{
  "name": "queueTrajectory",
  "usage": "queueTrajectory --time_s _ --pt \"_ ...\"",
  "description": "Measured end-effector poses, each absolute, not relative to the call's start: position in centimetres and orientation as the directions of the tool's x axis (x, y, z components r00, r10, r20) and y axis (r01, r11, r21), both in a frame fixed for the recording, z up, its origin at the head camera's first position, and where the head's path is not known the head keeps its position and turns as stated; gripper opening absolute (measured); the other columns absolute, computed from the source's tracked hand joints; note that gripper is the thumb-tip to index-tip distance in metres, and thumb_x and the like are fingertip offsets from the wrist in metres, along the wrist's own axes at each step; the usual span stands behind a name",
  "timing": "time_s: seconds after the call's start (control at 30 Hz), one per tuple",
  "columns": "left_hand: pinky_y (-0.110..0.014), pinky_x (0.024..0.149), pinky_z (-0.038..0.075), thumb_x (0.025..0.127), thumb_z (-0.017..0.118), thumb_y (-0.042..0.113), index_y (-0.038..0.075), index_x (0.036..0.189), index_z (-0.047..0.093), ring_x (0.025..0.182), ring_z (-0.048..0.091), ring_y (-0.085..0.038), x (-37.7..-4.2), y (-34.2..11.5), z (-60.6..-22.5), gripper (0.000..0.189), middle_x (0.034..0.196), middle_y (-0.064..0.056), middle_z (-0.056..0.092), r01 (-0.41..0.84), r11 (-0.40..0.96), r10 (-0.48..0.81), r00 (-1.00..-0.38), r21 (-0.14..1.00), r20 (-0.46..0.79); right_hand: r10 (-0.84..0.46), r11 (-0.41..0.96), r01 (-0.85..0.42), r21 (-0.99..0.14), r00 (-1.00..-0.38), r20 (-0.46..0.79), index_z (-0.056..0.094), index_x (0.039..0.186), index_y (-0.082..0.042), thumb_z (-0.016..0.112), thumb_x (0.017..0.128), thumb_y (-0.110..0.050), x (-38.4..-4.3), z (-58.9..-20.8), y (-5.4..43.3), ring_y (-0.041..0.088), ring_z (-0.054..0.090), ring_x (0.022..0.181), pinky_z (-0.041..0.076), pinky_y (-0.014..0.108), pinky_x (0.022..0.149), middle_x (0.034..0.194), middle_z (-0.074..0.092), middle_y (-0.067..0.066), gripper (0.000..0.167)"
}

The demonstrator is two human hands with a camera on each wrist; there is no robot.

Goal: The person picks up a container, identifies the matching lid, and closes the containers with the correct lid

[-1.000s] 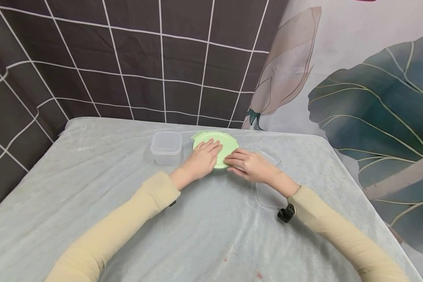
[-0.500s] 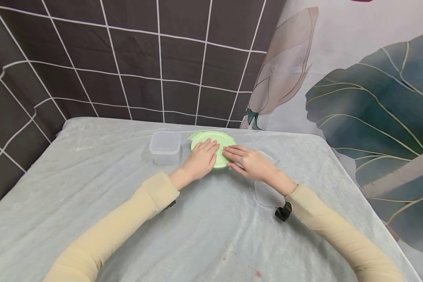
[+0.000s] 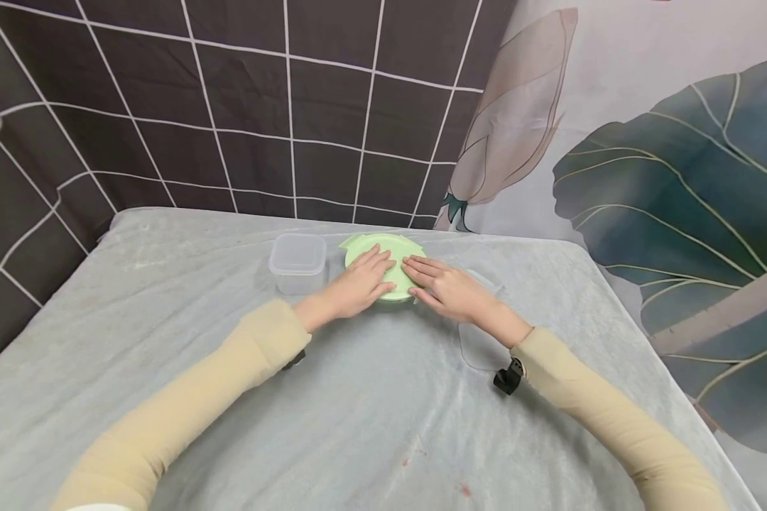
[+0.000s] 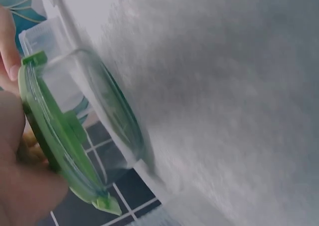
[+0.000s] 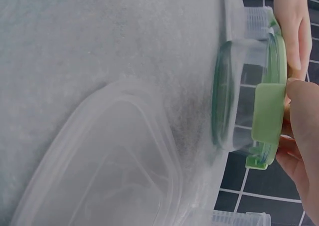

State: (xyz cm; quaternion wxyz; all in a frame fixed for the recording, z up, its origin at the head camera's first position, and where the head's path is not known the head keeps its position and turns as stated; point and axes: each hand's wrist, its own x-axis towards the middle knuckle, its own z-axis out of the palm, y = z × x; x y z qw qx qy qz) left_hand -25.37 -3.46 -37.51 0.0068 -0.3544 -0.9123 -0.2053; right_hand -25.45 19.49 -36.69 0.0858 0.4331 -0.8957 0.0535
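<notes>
Both straight-fingered, left hand (image 3: 356, 285) and right hand (image 3: 452, 291) touch the green lid (image 3: 395, 245); wrist views alone reveal clear container walls (image 5: 238, 94).

The left arm (image 3: 166, 419) and right arm (image 3: 613, 411), in pale yellow cloth sleeves (image 3: 262, 348), reach forward and converge. The bare left hand (image 3: 356, 282) and bare right hand (image 3: 450, 289) lie palm down, fingers extended, thumbs apart from them, fingertips near each other.
</notes>
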Motion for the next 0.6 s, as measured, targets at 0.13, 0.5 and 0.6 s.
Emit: queueTrajectory --time_s 0.13,0.5,0.6 --pt "-0.043 0.123 0.013 0.102 0.045 0.03 -0.004 0.141 0.041 0.147 0.019 -0.037 -25.3 -4.2 -37.3 0.052 0.151 -0.022 0.036 0.685 0.614 0.687 -0.708 0.391 0.162 -0.763 0.621 -0.783 -0.034 -0.614 0.203 0.046 0.141 -0.001 0.052 0.099 -0.028 -25.5 -36.8 19.6 0.031 0.042 0.137 0.038 0.046 0.111 0.146 0.047 0.014 0.05" --pt "-0.043 0.119 0.027 0.097 0.056 0.029 0.002 0.135 0.053 0.141 0.036 -0.032 -24.0 -6.1 -37.1 0.047 0.144 -0.016 0.049 0.748 0.553 0.714 -0.653 0.367 0.254 -0.752 0.632 -0.772 -0.063 -0.631 0.189 0.045 0.142 -0.003 0.053 0.099 -0.029 -25.6 -36.7 19.7 0.029 0.042 0.138 0.038 0.045 0.112 0.147 0.046 0.013 0.051" --pt "-0.043 0.117 0.031 0.095 0.059 0.029 0.001 0.131 0.057 0.137 0.042 -0.031 -23.9 -6.7 -37.4 0.046 0.14 -0.014 0.053 0.77 0.542 0.718 -0.633 0.338 0.291 -0.747 0.639 -0.766 -0.078 -0.641 0.177 0.044 0.143 -0.004 0.053 0.099 -0.031 -25.5 -36.7 19.6 0.029 0.04 0.139 0.037 0.045 0.112 0.148 0.044 0.013 0.052"
